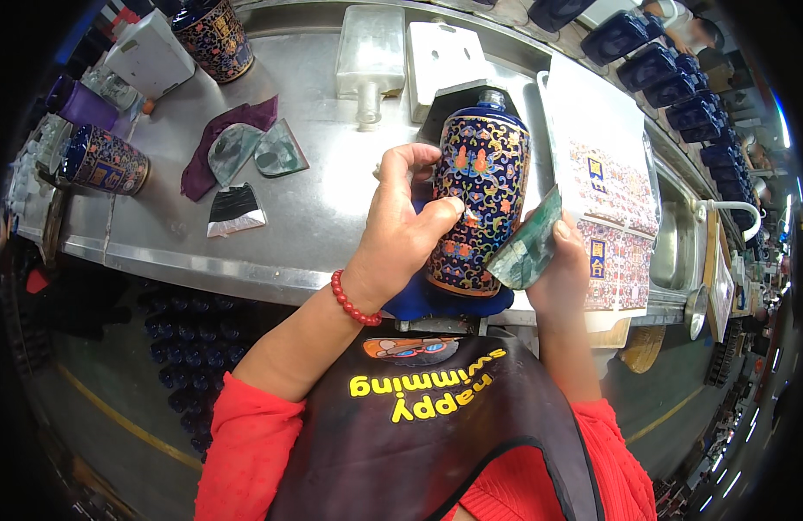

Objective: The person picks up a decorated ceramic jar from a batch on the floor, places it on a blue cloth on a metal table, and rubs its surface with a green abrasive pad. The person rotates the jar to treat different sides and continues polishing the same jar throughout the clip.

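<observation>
A dark blue bottle (484, 165) with a colourful floral pattern lies in front of me, its neck pointing away. My left hand (401, 230) grips its left side, with the thumb across the patterned face. In my right hand (562, 273) is a thin green marbled scraper (527, 246), held at the bottle's lower right side; whether its edge touches the glass I cannot tell. Blue material (454, 306) shows under the bottle's base, and a dark angular support (449, 95) is behind its neck. Printed decal sheets (605, 208) in matching patterns lie to the right.
Two more green scraper pieces (234, 149) lie on a purple cloth (193, 165), near a black-and-white piece (236, 211). Patterned bottles (215, 39) stand at the left. A clear bottle (369, 56) and a white block (445, 61) are at the back. Right of the sheets is a sink (675, 230).
</observation>
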